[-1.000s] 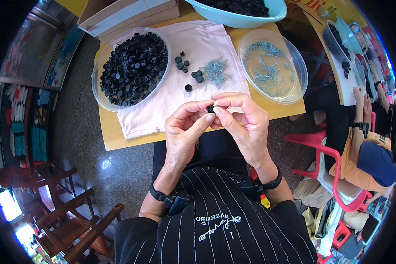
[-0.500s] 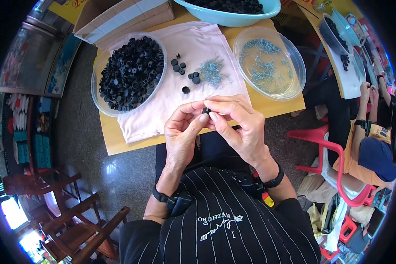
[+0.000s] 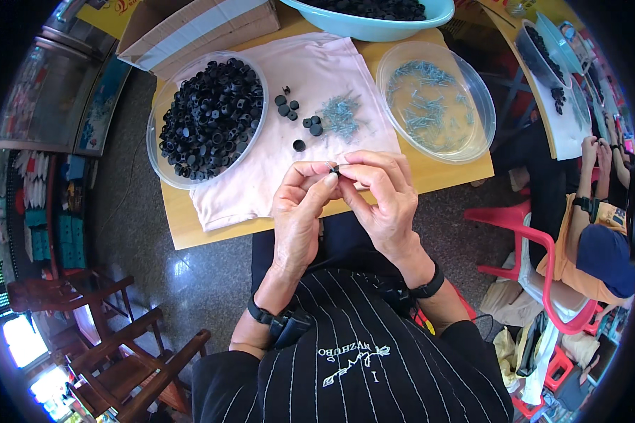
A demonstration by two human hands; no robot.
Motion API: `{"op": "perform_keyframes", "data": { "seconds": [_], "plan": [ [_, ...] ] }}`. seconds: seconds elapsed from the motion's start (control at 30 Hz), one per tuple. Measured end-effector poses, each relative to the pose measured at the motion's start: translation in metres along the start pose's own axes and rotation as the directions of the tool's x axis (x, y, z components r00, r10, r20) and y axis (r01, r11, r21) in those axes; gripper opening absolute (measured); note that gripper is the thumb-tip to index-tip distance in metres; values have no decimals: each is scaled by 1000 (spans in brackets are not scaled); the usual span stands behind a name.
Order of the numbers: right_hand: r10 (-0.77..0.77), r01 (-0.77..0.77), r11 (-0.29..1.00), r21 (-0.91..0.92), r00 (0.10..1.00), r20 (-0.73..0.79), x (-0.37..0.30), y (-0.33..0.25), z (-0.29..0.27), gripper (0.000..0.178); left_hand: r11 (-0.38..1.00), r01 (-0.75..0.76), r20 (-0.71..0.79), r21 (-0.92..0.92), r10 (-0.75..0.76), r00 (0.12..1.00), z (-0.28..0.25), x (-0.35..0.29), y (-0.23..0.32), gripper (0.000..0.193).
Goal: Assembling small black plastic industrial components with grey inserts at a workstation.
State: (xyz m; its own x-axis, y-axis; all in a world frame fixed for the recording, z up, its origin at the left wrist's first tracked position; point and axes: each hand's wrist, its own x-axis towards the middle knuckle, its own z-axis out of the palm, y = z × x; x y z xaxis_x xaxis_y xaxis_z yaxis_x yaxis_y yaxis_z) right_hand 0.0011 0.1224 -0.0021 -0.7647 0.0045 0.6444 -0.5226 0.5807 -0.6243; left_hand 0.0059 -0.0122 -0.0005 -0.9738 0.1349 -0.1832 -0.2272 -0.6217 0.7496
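Above the table's near edge, my left hand [image 3: 298,208] and my right hand [image 3: 386,197] meet fingertip to fingertip. Between them they pinch a small black plastic part [image 3: 335,170], mostly covered by the fingers. A thin pale sliver shows by the left fingertips; too small to name. Just beyond the hands, a round black cap [image 3: 299,146] lies on a pale pink cloth [image 3: 261,190]. Farther off are several black caps [image 3: 315,130] and a loose heap of thin silvery screws [image 3: 342,116].
Left on the cloth, a clear tub [image 3: 155,158] holds many black caps; right, another clear tub [image 3: 483,144] holds screws. At the back stand a cardboard box [image 3: 204,35] and a light-blue basin [image 3: 374,29]. A red chair [image 3: 504,215] and a person's arms [image 3: 587,176] are on the right.
My right hand's fingers have shifted their hold on the black part, and less of it shows. My left hand has moved slightly right. Caps and screws on the cloth stay put.
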Motion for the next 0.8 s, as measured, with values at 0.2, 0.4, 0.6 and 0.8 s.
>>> {"op": "perform_keyframes", "data": {
  "seconds": [0.2,0.4,0.6,0.8],
  "plan": [
    [111,-109,986,128,994,-2,3,0,3,28,973,-46,-15,227,51,999,2,4,5,16],
    [147,-148,977,152,989,19,3,6,6,26,981,-39,-6,189,41,999,-2,8,3,15],
    [495,-522,651,552,842,213,5,4,-2,16,664,-182,-62,725,326,943,-18,20,14,19],
    [532,-708,37,705,611,586,10,14,-15,21,287,-232,97,929,417,904,-23,32,18,25]
  ]
}}
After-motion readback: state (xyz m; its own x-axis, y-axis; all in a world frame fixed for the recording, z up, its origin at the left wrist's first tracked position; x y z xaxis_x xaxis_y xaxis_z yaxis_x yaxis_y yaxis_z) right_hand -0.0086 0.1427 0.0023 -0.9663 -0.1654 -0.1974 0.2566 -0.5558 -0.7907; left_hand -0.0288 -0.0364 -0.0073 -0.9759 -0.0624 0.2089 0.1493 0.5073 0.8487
